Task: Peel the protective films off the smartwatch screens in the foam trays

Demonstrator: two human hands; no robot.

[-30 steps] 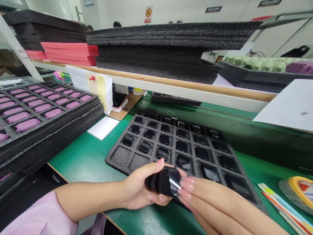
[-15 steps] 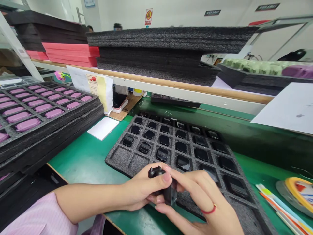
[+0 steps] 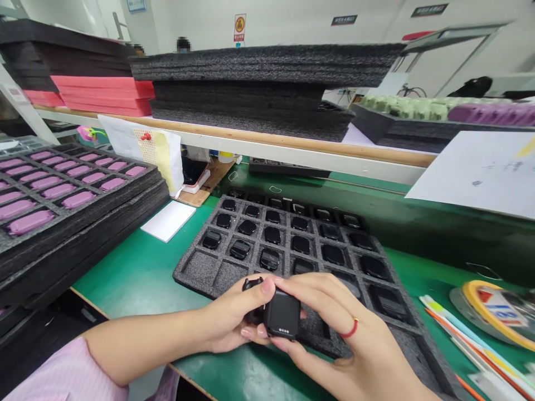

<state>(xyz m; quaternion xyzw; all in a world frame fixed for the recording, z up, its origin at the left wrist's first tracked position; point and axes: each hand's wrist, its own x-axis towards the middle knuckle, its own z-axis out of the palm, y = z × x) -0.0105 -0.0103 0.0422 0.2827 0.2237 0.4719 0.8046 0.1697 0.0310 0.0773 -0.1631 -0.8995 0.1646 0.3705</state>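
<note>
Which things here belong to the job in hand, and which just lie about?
Likely in the job: black device between left hand and right hand; foam tray of black pieces.

Apparently lying about: white pad; yellow-rimmed roll; flower.

pale wall (image 3: 288,22), wood-edged white shelf (image 3: 292,149), green tabletop (image 3: 137,278)

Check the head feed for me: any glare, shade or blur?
Head view throughout: pale sheen on the green table; light streaks on some black screens; deep shade below the shelf; the held black device sharp enough to show its contact dots; marks on the paper at right too soft to read; background heads pixelated.
</note>
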